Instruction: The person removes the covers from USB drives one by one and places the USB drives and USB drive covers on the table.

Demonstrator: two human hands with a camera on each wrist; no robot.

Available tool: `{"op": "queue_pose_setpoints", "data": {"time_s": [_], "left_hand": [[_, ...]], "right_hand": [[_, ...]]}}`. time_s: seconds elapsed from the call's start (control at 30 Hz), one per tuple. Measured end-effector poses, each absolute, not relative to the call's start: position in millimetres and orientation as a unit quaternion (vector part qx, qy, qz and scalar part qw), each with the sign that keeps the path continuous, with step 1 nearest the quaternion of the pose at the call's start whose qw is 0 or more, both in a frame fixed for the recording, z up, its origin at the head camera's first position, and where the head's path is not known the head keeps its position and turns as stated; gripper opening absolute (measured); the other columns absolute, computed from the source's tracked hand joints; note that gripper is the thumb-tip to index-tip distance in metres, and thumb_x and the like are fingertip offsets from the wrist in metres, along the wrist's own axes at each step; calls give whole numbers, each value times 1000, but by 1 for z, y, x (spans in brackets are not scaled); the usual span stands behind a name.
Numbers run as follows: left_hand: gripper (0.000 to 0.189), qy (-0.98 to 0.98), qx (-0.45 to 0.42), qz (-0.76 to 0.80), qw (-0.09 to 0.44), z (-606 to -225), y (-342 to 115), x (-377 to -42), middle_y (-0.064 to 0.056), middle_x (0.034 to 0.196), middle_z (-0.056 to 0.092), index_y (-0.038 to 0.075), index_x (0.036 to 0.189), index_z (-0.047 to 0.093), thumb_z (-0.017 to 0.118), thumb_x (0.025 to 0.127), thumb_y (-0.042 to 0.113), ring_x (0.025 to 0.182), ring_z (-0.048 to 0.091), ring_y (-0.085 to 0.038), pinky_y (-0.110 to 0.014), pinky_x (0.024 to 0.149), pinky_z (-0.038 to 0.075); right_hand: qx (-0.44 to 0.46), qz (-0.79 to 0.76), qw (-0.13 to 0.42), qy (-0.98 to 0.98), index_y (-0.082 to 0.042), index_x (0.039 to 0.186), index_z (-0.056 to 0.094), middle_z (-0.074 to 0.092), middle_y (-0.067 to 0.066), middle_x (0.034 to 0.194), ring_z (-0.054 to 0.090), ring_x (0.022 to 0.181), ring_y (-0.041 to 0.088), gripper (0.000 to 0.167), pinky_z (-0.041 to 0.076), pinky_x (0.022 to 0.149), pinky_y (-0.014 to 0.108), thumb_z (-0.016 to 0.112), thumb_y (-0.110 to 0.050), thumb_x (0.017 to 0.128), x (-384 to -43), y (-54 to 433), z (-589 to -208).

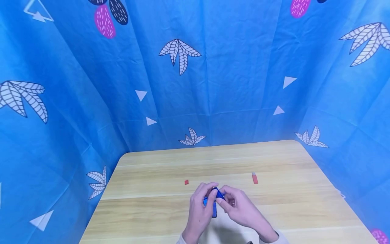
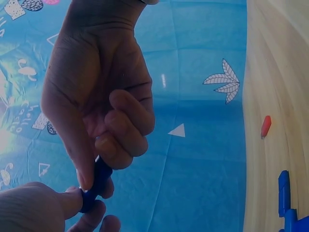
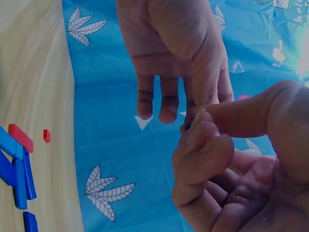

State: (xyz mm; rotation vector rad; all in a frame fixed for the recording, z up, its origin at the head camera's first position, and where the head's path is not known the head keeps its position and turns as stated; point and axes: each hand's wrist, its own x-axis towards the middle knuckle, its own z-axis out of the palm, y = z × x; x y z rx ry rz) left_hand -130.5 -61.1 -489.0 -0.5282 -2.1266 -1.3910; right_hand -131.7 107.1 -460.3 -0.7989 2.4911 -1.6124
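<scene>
Both hands meet over the near middle of the table. My left hand pinches one end of a small dark blue bar-shaped piece between thumb and fingers. My right hand pinches the other end, its remaining fingers curled. In the left wrist view the dark blue piece slants between the two thumbs; in the right wrist view fingers cover nearly all of it. Below the hands lie several blue bars, some crossing or touching. One blue bar shows between the wrists in the head view. The pieces' exact kind cannot be told.
A small red square piece lies beyond the left hand. Farther right is a red stick with a pale end, resembling a USB stick. Blue patterned curtain surrounds the back and sides of the wooden table.
</scene>
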Motion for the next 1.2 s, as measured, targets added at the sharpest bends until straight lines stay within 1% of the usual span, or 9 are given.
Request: {"op": "queue_pose_setpoints", "data": {"time_s": [0.1,0.23,0.4,0.67,0.9,1.1,1.2], "left_hand": [[16,-785,-198,-522,268,-489,-62,-127,3,86,65,18,111,69,59,102,11,75,57,0,-20,63,50],[13,-774,-204,-536,267,-489,-62,-125,0,87,67,16,108,67,59,102,9,74,59,-3,-21,63,51],[9,-766,-198,-551,264,-490,-61,-123,-2,88,69,13,107,65,60,101,8,75,61,-5,-22,63,52],[4,-778,-145,-567,228,-490,-61,-116,2,81,68,18,101,64,64,100,14,73,57,1,-20,63,50],[4,-765,-126,-593,218,-490,-58,-112,1,81,69,17,98,65,69,96,15,73,59,-2,-22,66,51],[5,-757,-79,-624,177,-486,-54,-107,3,81,71,20,97,66,71,95,22,73,59,-4,-21,70,48],[5,-762,-63,-623,168,-486,-54,-106,6,80,69,21,95,66,71,95,23,73,58,-4,-22,70,47]], "right_hand": [[-249,-522,32,815,-22,94,65,47,-12,67,45,59,-4,6,41,52,18,65,-23,99,-131,108,-461],[-237,-529,25,814,-21,96,69,46,-12,67,44,59,-4,4,41,51,19,67,-24,98,-130,110,-461],[-228,-537,14,812,-22,95,71,45,-12,65,43,55,-4,6,38,47,18,68,-26,98,-131,111,-461],[-202,-554,9,807,-21,95,71,40,-10,63,41,54,-3,3,36,48,18,72,-24,95,-130,112,-458],[-174,-580,23,795,-16,92,66,44,-6,68,45,59,0,7,43,51,19,70,-21,96,-129,110,-454],[-175,-593,26,786,-8,96,63,48,-3,74,51,66,2,15,47,55,20,66,-22,99,-127,108,-451],[-176,-599,34,781,-5,99,62,51,-1,76,54,69,3,18,49,57,21,64,-22,100,-126,108,-450]]}}
